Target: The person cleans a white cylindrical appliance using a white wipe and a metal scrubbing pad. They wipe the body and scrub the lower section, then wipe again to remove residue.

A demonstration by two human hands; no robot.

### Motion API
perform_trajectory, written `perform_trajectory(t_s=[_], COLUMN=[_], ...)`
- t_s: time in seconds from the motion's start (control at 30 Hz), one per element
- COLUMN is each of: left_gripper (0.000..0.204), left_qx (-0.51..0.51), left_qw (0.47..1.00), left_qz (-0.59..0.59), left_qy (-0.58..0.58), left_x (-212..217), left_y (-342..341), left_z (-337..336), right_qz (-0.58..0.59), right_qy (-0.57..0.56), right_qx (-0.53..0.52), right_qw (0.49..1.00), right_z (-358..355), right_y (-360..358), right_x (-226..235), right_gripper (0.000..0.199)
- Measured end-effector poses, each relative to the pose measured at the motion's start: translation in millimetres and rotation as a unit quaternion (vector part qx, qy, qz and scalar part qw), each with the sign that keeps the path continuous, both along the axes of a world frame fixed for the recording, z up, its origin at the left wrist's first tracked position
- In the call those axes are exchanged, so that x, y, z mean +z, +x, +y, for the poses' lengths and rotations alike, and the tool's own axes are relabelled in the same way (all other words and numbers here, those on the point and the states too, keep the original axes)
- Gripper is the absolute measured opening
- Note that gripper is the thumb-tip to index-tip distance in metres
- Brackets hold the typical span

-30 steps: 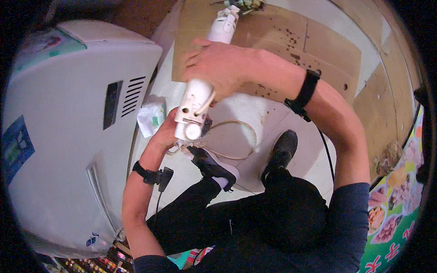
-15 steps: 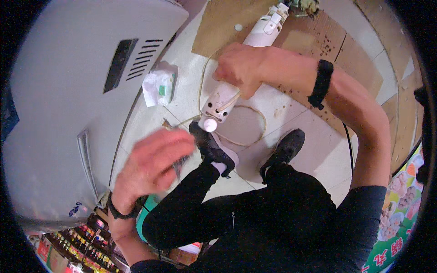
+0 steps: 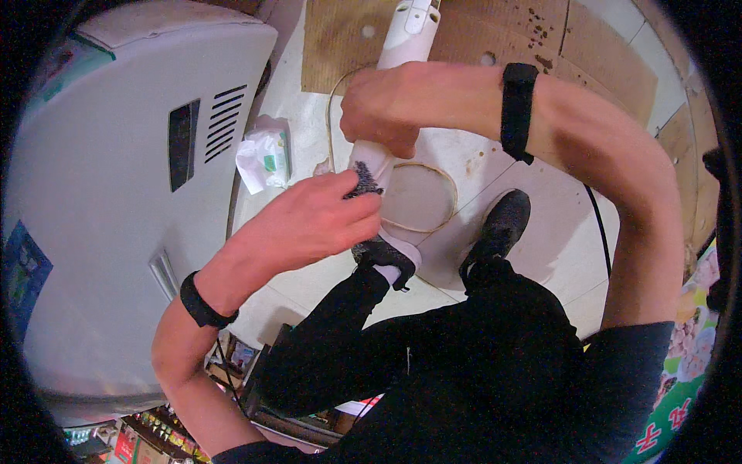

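Note:
My right hand (image 3: 382, 108) is wrapped around the middle of a long white plastic appliance body (image 3: 402, 39) that points away from me toward the floor. My left hand (image 3: 321, 220) is at the near end of that white body and pinches a small dark grey fuzzy pad (image 3: 362, 184) against it. A thin pale cord (image 3: 421, 197) loops on the floor under both hands. Each wrist wears a black band.
A large white machine casing (image 3: 116, 193) with vent slots fills the left. A crumpled wipe packet (image 3: 264, 155) lies on the floor beside it. Brown cardboard sheets (image 3: 541, 39) cover the far floor. My black-trousered legs and black shoes (image 3: 498, 228) are below the hands.
My left hand has come back up from near my lap to the near end of the white appliance, now with the dark pad. The view has shifted so the appliance sits higher.

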State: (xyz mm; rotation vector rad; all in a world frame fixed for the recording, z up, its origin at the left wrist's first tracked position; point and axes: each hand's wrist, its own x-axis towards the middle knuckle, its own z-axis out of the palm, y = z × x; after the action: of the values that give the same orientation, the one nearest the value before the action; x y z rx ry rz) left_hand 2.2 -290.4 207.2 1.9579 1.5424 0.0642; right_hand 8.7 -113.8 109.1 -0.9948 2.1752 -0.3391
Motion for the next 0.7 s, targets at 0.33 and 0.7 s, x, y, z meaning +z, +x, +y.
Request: perform_trajectory(t_s=[0.33,0.7], left_gripper=[0.023,0.026], left_qx=[0.03,0.071], left_qw=[0.997,0.995], left_qz=[0.013,-0.017], left_qy=[-0.063,-0.073], left_x=[16.2,13.3], left_y=[-22.3,-12.3], left_z=[-30.3,-16.3], right_qz=[0.018,0.002], right_qy=[-0.064,-0.026], right_qx=[-0.06,-0.041], right_qw=[0.996,0.999], right_z=[0.4,-2.5], right_y=[-6.2,-5.1], right_x=[-8.8,-6.4], right_gripper=[0.045,0.034])
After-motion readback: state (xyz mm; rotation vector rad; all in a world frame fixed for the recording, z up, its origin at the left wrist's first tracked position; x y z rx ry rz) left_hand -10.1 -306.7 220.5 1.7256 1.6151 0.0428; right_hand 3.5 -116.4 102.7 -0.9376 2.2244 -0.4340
